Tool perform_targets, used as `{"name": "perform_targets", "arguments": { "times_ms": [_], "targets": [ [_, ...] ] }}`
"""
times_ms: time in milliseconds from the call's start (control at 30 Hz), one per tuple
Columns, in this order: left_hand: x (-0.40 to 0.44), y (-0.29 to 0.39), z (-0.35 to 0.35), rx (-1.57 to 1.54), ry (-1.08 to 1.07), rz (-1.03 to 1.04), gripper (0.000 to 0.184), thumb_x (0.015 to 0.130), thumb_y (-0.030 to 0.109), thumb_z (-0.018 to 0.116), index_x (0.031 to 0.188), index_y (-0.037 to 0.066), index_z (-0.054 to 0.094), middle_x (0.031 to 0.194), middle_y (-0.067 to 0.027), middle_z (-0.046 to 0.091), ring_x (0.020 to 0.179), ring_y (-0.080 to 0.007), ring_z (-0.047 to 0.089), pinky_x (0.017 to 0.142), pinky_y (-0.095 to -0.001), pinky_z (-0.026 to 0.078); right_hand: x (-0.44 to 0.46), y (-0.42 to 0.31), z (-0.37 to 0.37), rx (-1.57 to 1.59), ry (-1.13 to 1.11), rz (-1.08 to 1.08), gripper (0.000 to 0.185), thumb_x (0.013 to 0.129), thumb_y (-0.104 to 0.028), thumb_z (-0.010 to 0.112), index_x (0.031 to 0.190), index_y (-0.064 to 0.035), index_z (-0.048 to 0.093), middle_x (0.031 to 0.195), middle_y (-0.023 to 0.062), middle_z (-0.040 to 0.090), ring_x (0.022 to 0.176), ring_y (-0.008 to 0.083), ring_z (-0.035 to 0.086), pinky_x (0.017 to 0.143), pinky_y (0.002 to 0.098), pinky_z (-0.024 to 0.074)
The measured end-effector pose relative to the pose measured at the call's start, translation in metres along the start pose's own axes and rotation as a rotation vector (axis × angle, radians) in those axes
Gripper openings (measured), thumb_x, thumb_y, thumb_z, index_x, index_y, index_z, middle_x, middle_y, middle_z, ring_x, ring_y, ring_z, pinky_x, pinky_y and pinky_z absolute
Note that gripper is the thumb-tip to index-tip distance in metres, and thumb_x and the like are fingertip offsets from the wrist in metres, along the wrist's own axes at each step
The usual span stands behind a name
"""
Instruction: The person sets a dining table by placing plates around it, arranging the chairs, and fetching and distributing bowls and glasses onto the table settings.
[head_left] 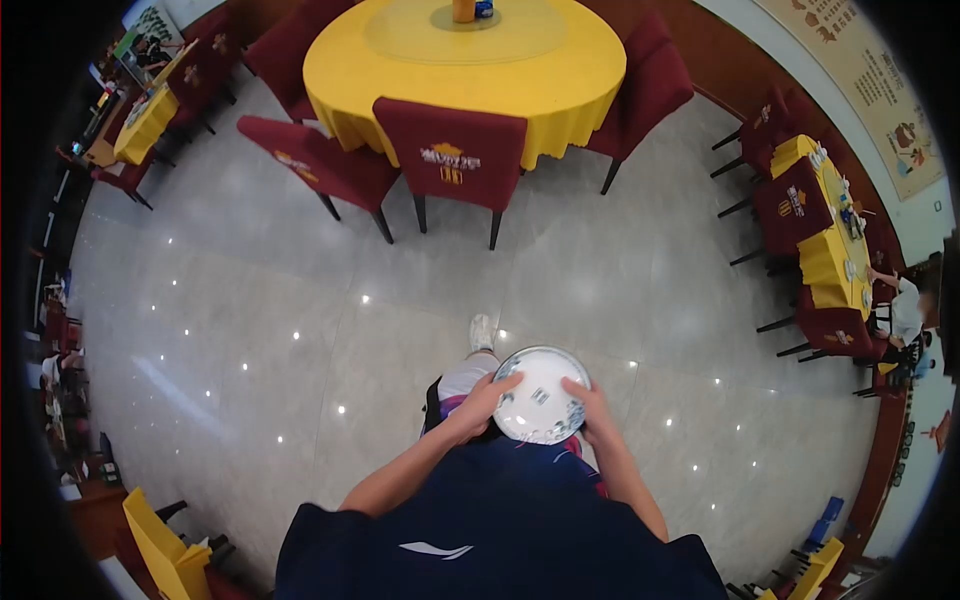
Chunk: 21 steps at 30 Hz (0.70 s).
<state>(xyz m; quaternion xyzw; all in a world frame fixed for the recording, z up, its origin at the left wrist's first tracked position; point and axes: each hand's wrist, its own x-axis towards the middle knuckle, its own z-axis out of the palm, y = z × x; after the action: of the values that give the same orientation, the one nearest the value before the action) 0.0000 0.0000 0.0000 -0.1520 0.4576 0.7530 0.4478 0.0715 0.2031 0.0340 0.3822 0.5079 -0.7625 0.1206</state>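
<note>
Patterned plate held in both hands above a tiled floor

The item under inspection is a white plate point(541, 412) with blue-green decoration near its rim and a small mark at its centre. It is held in front of the person's dark shirt point(500, 520), over the grey tiled floor point(400, 290). Whether it is one plate or a stack cannot be told.

The left hand point(485, 402) is partly closed on the plate's left edge, its thumb laid on the upper face. The right hand point(594, 408) grips the opposite edge in the same manner. The fingers under the plate are hidden. A light shoe point(482, 331) shows just beyond the plate.

Well ahead stands a round desk point(400, 75) under a yellow cloth, with dark red chairs set about it; the nearest chair point(450, 145) bears yellow and white printing. To the right, another person point(905, 312) is beside a yellow-covered side desk point(822, 270).
</note>
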Motion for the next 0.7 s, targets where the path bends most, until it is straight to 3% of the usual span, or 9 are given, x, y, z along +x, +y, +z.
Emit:
{"name": "perform_targets", "arguments": {
  "times_ms": [67,100,167,233,367,500,700],
  "targets": [
    [0.008,0.000,0.030,-0.016,-0.050,-0.062,0.064,0.088,0.031,0.069,0.128,-0.013,0.046,0.119,-0.0208,0.061,0.104,-0.0244,0.064,0.085,-0.0340,0.053,-0.028,-0.024,-0.015,0.128,0.028,-0.050,0.054,0.085,-0.018,0.071,0.127,0.0065,0.049,0.113,0.0193,0.063,0.100,0.0240,0.065,0.086,0.0353,0.0532],
    [0.057,0.094,-0.001,-0.023,0.036,-0.128,0.064,0.088,0.031,0.069,0.128,-0.013,0.046,0.119,-0.0208,0.061,0.104,-0.0244,0.064,0.085,-0.0340,0.053,0.046,-0.070,0.046,0.157,0.014,0.054,0.054,0.085,-0.018,0.071,0.127,0.0065,0.049,0.113,0.0193,0.063,0.100,0.0240,0.065,0.086,0.0353,0.0532],
    [0.107,0.148,0.024,0.037,-0.045,-0.133,0.058,0.089,0.031,0.068,0.124,-0.012,0.051,0.113,-0.0192,0.064,0.097,-0.0234,0.066,0.080,-0.0338,0.054,0.083,-0.118,0.047,0.202,0.113,-0.054,0.048,0.086,-0.014,0.069,0.126,0.0062,0.050,0.113,0.0184,0.064,0.099,0.0237,0.066,0.084,0.0352,0.0539],
    [0.179,0.260,0.073,0.126,-0.160,0.046,0.057,0.089,0.031,0.068,0.123,-0.011,0.051,0.111,-0.0184,0.064,0.095,-0.0225,0.066,0.080,-0.0336,0.054,0.146,-0.226,0.055,0.235,0.025,-0.231,0.047,0.087,-0.014,0.069,0.126,0.0061,0.051,0.113,0.0183,0.064,0.099,0.0240,0.066,0.085,0.0354,0.0539],
    [0.221,0.346,0.091,0.181,-0.157,0.040,0.044,0.091,0.027,0.066,0.121,-0.005,0.057,0.106,-0.0137,0.068,0.090,-0.0177,0.068,0.078,-0.0317,0.056,0.217,-0.288,0.074,0.257,0.032,-0.184,0.045,0.089,-0.015,0.066,0.126,0.0067,0.051,0.113,0.0180,0.064,0.098,0.0247,0.066,0.085,0.0354,0.0545],
    [0.317,0.457,0.097,0.236,-0.079,0.232,0.048,0.089,0.029,0.068,0.117,-0.008,0.056,0.104,-0.0155,0.067,0.086,-0.0187,0.068,0.074,-0.0309,0.055,0.317,-0.414,0.115,0.233,-0.170,-0.211,0.047,0.089,-0.016,0.066,0.126,0.0078,0.050,0.112,0.0176,0.065,0.096,0.0243,0.068,0.085,0.0355,0.0552],
    [0.448,0.591,0.057,-0.023,0.155,0.379,0.041,0.087,0.021,0.068,0.117,-0.005,0.058,0.103,-0.0151,0.068,0.086,-0.0215,0.069,0.075,-0.0324,0.056,0.522,-0.520,0.200,0.207,-0.333,-0.205,0.052,0.088,-0.013,0.068,0.131,0.0071,0.046,0.121,0.0183,0.060,0.108,0.0228,0.062,0.090,0.0336,0.0509]
  ]
}}
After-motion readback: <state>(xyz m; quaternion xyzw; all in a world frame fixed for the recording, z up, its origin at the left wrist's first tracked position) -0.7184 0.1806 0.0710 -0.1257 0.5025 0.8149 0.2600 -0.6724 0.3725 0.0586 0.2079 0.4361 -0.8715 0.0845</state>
